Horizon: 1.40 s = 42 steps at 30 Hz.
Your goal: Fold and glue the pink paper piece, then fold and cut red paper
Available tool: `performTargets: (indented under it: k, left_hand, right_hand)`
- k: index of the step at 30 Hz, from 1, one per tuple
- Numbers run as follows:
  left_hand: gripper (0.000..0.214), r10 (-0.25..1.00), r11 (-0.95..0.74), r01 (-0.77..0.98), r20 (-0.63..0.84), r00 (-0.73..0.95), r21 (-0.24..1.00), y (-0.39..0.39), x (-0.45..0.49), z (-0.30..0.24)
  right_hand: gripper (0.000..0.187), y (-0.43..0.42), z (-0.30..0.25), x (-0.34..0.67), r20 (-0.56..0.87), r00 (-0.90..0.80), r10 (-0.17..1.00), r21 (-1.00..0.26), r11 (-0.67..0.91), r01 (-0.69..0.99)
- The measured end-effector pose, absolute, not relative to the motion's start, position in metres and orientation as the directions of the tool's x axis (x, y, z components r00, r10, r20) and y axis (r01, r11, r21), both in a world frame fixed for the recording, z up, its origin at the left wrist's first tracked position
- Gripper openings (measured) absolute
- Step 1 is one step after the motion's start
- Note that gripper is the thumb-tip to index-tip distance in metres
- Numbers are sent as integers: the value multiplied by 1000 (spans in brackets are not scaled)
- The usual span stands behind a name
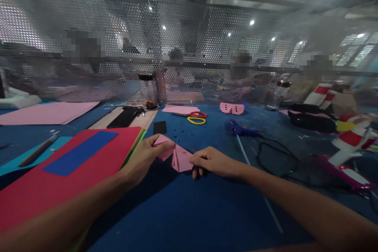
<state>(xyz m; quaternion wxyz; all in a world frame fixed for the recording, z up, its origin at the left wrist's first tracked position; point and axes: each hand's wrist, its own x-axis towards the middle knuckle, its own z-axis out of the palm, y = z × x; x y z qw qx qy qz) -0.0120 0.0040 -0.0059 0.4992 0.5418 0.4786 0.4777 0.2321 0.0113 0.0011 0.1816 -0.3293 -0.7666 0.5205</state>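
Observation:
Both my hands hold a folded pink paper piece (180, 158) just above the blue table (183, 212). My left hand (146, 155) pinches its left end between thumb and fingers. My right hand (211, 162) is closed on its right edge, knuckles up. The paper shows several creases and a pointed lower corner. A stack of coloured sheets, red on top (59, 177), with a blue strip (81, 151) lying on it, sits directly left of my left hand.
Scissors with red and yellow handles (195, 117), a blue glue gun (240, 129) with its black cable (274, 157), a finished pink paper shape (232, 108), a black phone (124, 117), a jar (148, 91), pink sheets (49, 112) and red-white paper items (351, 136) lie around. A perforated metal screen (189, 47) closes the back.

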Motion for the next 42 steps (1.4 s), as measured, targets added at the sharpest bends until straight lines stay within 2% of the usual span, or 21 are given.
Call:
performTargets:
  k: [7,12,15,22,42]
  left_hand:
    - [28,993,-55,65,47,109,996,-1,-8,1]
    - [27,986,-44,115,25,166,992,-8,1,7]
    - [27,981,-38,147,9,192,988,-11,4,10]
    - [39,974,-120,223,72,213,967,-9,-2,7]
    - [38,971,-130,270,67,231,954,-5,-7,2]
  right_hand:
    - [41,12,-2,231,-48,-686,726,-924,228,306]
    - [39,12,-4,229,81,-651,755,-852,391,347]
    - [37,12,-6,228,123,-635,762,-840,421,342]
    - [31,9,-5,228,121,-605,787,-819,424,388]
    - [35,14,-6,231,141,-552,822,-815,413,406]
